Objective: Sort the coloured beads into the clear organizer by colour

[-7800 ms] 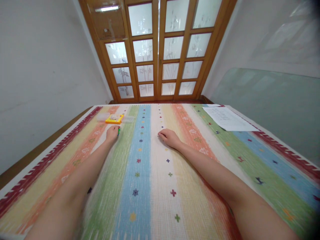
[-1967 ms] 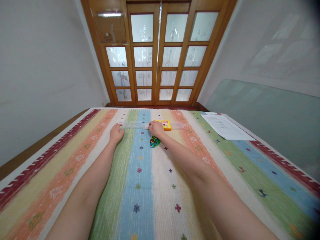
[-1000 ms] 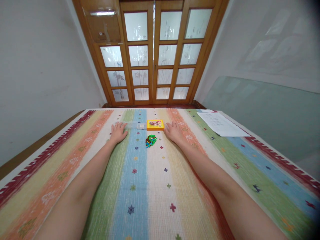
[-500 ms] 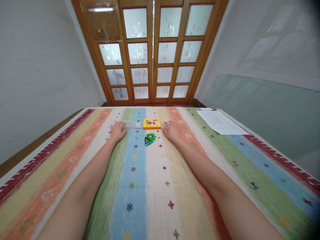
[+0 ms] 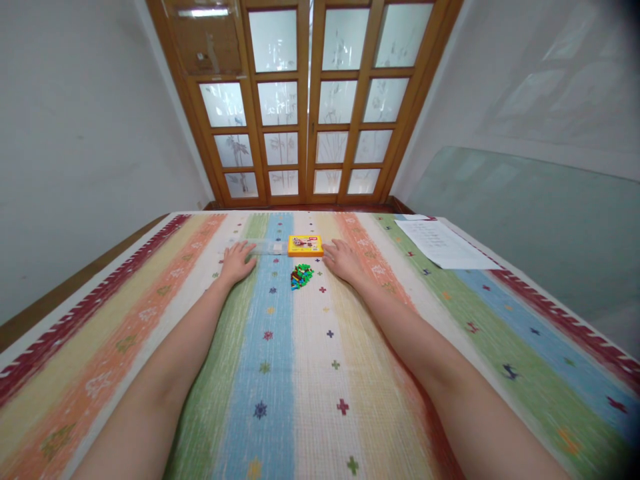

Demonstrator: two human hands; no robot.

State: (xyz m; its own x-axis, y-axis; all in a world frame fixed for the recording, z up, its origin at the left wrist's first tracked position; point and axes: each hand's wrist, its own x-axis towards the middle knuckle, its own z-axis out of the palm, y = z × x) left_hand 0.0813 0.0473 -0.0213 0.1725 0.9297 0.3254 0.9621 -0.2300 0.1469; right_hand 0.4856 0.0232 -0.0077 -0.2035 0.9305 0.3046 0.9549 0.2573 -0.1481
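While yellow box (image 5: pixel 305 246) lies between left grip (image 5: pixel 239 262) and right grip (image 5: pixel 343 261), both loosely spread.

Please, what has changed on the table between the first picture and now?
The flat yellow rectangular box moved right, to the middle. A pile of small multicoloured pieces now lies in front of it; earlier, only some green showed at the left grip. The white paper sheet stayed.

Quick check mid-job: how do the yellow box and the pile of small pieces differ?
The box is one neat rectangle; the pile is many loose bits. The box is mostly yellow with printing, while the pile mixes green, blue and brown. The box lies farther from the person than the pile. Both rest on the striped tablecloth.
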